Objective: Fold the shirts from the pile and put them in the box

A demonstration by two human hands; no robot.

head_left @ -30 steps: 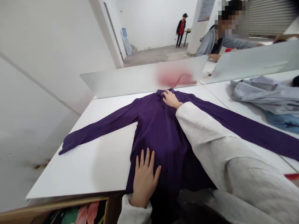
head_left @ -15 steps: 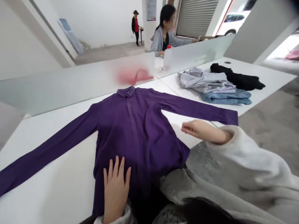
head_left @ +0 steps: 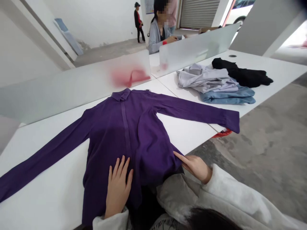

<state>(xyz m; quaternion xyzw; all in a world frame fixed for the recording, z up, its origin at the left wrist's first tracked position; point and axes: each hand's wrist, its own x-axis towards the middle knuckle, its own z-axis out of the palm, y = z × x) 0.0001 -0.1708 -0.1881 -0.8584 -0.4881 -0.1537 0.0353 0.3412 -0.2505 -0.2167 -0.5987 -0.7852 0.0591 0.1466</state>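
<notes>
Purple shirt on white table

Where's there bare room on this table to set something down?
Bare tabletop: left of the purple shirt, below its left-side sleeve; a wedge below its right-side sleeve; the right end, past the black garment. Crowded: around the grey garment, blue garment, left hand and right hand.

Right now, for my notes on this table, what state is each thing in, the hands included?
Shirt: face up, front closed, sleeves spread
Left hand: flat on the shirt, fingers spread
Right hand: at the shirt's lower edge, grip unclear
Grey garment: loosely piled, partly on the blue
Blue garment: folded
Black garment: bunched
Shutter: lowered
</notes>
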